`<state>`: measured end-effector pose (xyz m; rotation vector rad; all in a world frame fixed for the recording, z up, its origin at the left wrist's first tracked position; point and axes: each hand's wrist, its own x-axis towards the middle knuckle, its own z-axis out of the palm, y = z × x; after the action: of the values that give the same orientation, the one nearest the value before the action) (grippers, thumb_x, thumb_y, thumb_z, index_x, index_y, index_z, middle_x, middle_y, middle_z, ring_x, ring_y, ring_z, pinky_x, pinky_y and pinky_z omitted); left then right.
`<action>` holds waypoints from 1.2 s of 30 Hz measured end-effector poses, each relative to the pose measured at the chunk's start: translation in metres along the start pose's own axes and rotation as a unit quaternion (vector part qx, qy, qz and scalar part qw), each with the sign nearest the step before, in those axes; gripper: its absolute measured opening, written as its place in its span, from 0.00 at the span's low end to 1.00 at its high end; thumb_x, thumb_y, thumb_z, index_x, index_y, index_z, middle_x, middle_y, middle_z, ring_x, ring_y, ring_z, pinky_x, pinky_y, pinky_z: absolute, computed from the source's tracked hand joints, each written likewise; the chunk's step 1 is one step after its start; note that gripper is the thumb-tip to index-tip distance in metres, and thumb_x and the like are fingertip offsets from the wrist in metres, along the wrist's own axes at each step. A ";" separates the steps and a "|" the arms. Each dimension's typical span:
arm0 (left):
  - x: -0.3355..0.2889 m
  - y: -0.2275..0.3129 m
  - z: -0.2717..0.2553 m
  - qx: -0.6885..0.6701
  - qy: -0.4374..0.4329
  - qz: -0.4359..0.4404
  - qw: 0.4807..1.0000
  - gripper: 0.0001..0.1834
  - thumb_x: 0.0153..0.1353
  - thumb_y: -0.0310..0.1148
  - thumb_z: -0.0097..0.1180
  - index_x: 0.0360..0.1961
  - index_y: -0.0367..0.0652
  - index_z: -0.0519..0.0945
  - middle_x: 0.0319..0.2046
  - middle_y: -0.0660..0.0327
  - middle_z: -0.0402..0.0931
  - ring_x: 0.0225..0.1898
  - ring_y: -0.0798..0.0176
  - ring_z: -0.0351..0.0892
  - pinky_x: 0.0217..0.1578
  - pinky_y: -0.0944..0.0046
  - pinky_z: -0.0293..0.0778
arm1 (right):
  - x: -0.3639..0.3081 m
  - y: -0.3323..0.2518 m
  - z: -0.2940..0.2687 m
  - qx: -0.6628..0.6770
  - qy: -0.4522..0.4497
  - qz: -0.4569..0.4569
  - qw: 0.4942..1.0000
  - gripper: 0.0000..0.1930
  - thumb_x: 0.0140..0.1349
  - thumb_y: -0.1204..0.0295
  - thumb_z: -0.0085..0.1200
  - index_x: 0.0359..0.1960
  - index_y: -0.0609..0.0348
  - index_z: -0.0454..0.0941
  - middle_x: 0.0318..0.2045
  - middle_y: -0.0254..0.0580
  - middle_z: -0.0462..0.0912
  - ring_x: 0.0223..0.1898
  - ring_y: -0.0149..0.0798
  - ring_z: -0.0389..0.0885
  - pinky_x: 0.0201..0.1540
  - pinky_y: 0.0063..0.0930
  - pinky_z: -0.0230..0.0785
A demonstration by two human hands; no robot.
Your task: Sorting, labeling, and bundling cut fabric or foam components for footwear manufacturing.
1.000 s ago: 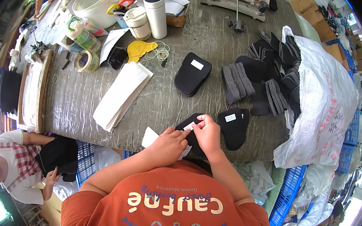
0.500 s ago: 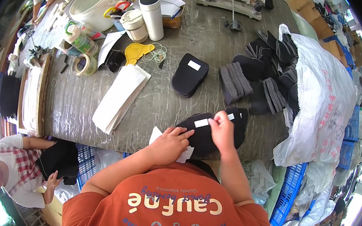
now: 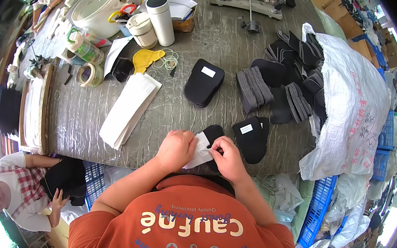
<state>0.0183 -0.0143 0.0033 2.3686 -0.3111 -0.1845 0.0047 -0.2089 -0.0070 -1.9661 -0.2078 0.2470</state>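
Observation:
My left hand [image 3: 176,150] is closed on a small white sheet of labels [image 3: 198,156], held up near the table's front edge. At the sheet's right edge, the thumb and forefinger of my right hand [image 3: 227,159] pinch together. Whether a single label has come loose there is too small to tell. Under the sheet and my hands lies a black insole-shaped pad [image 3: 214,131], partly hidden. Just right of my right hand rest black pads [image 3: 252,141], the top one with a white label. Farther off lies a stack of black pads [image 3: 203,88], also labelled on top.
Several grey-edged pads [image 3: 254,92] spill from a white woven sack [image 3: 350,106] on the right. Folded white papers [image 3: 129,112], a yellow tool [image 3: 146,60], tape [image 3: 90,75], a cup [image 3: 142,30] and a flask [image 3: 161,21] occupy the left. Another person [image 3: 22,188] sits at lower left.
My right hand has left the label on the black pad and moved left to the label sheet. My left hand has lifted the sheet; the labelled pads at right now lie uncovered.

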 end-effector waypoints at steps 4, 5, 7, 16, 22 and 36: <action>-0.007 0.000 -0.017 0.095 -0.166 0.075 0.979 0.07 0.56 0.32 0.53 0.25 0.40 0.75 0.33 0.52 0.79 0.42 0.49 0.76 0.47 0.49 0.67 | 0.015 0.000 -0.003 0.037 0.051 0.064 0.996 0.06 0.57 0.78 0.56 0.30 0.65 0.71 0.24 0.45 0.77 0.25 0.38 0.76 0.31 0.29 0.69; -0.010 -0.002 -0.012 0.094 -0.166 0.075 0.979 0.07 0.56 0.32 0.53 0.25 0.40 0.75 0.33 0.52 0.79 0.42 0.49 0.76 0.47 0.49 0.67 | 0.019 0.003 -0.004 0.043 0.061 0.068 0.995 0.05 0.57 0.78 0.56 0.30 0.65 0.71 0.24 0.45 0.77 0.25 0.37 0.77 0.32 0.28 0.69; -0.022 -0.004 -0.004 0.060 -0.148 0.258 0.953 0.07 0.58 0.32 0.52 0.30 0.38 0.77 0.45 0.52 0.79 0.53 0.51 0.74 0.53 0.51 0.66 | 0.024 0.011 0.000 0.022 0.058 0.065 0.996 0.05 0.57 0.78 0.56 0.30 0.65 0.73 0.23 0.46 0.78 0.25 0.37 0.78 0.32 0.27 0.70; -0.028 -0.003 0.004 0.093 -0.198 0.206 0.954 0.11 0.61 0.32 0.48 0.37 0.34 0.77 0.54 0.50 0.74 0.61 0.51 0.68 0.60 0.53 0.62 | 0.028 0.022 0.014 -0.021 0.041 0.073 0.996 0.03 0.54 0.78 0.57 0.28 0.64 0.76 0.24 0.49 0.81 0.25 0.45 0.81 0.30 0.32 0.71; -0.030 -0.006 0.010 0.093 -0.197 0.201 0.955 0.12 0.59 0.31 0.48 0.38 0.35 0.77 0.52 0.50 0.75 0.60 0.51 0.69 0.60 0.53 0.62 | 0.028 0.020 0.016 -0.047 0.048 0.060 0.996 0.04 0.53 0.76 0.58 0.27 0.62 0.77 0.24 0.48 0.81 0.25 0.46 0.81 0.29 0.33 0.71; -0.020 0.006 0.016 0.140 -0.191 0.205 0.950 0.10 0.49 0.28 0.54 0.33 0.34 0.77 0.55 0.42 0.69 0.45 0.50 0.72 0.51 0.56 0.70 | 0.029 0.030 0.020 -0.025 0.074 0.053 0.996 0.07 0.52 0.75 0.61 0.32 0.63 0.77 0.23 0.46 0.81 0.24 0.44 0.81 0.29 0.34 0.72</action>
<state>-0.0055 -0.0233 -0.0036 2.4668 -1.0660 -0.4235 0.0277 -0.1950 -0.0442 -2.0373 -0.0138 0.1642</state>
